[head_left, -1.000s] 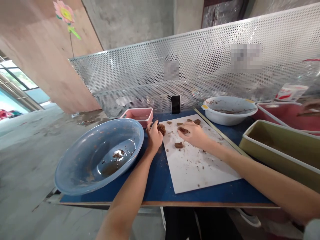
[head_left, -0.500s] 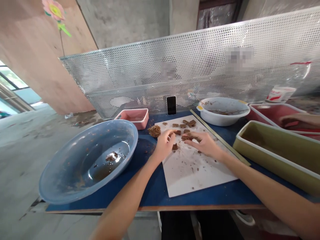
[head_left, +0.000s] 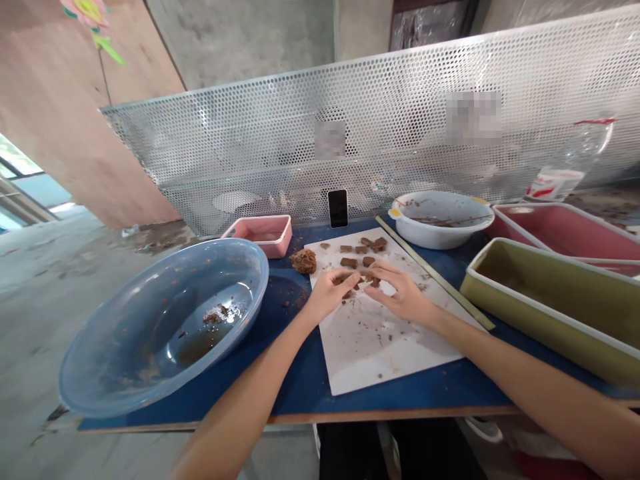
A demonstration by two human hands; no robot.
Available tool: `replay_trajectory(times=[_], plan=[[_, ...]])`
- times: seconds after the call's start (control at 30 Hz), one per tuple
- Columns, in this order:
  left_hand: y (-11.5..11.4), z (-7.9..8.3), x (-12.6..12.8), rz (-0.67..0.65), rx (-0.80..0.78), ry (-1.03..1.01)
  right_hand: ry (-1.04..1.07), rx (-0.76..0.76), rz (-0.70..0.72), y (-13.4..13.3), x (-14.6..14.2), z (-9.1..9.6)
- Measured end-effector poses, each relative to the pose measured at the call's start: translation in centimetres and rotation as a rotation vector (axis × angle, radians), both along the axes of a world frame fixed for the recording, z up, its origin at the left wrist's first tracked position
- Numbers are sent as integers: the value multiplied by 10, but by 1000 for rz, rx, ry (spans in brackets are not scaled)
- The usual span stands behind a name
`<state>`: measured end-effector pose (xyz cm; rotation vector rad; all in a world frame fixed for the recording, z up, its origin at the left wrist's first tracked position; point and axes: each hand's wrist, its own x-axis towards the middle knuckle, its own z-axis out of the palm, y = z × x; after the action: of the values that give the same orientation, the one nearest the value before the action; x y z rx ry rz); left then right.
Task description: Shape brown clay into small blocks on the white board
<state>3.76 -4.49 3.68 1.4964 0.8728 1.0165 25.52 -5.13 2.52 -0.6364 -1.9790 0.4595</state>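
Both my hands are low over a white board (head_left: 370, 360) strewn with brown crumbs. My left hand (head_left: 330, 295) is curled with its thumb and fingers around a brown clay-like piece, mostly hidden by the fingers. Facing it, my right hand (head_left: 405, 297) is bent with brown clay-like bits between thumb and fingers; their exact shape is hard to make out. The fingertips of the two hands nearly meet. Just beyond them lie short brown blocks (head_left: 349, 263) in rough rows. A crumbly brown lump (head_left: 303, 261) rests at the board's left edge.
A big blue basin (head_left: 125, 333) with murky water stands left, a small pink tub (head_left: 280, 239) behind it. A phone (head_left: 338, 208) leans on the perforated metal screen (head_left: 260, 127). To the right are a strip (head_left: 435, 273), a white bowl (head_left: 440, 233), a green trough (head_left: 545, 320) and a pink trough (head_left: 565, 230).
My hands have come closer together, the right moving left toward the left hand. A brown block stands clear beyond my left fingers. Another person's hand at the pink trough has left view.
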Motion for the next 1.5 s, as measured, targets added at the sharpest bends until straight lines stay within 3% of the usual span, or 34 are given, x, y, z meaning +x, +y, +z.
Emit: replay_trajectory(times=[0.23,0.4,0.67,0.87,1.07,1.27,1.5], plan=[[18,-3,-17,262,164,83,138,-185,-157,6,7,-3],[33,-14,-30,421,277,168,126,-278,-161,11,11,0],[41,-26,-40,501,347,316,94,-327,-179,20,10,-5],[43,-26,-37,431,236,139,34,-325,-220,22,9,-7],[28,-11,-25,212,41,-9,61,-124,-135,13,5,-6],[8,-7,-7,29,-114,-95,168,68,-185,-1,-6,-8],[1,-10,5,-40,-184,-210,167,163,-120,-4,-6,-6]])
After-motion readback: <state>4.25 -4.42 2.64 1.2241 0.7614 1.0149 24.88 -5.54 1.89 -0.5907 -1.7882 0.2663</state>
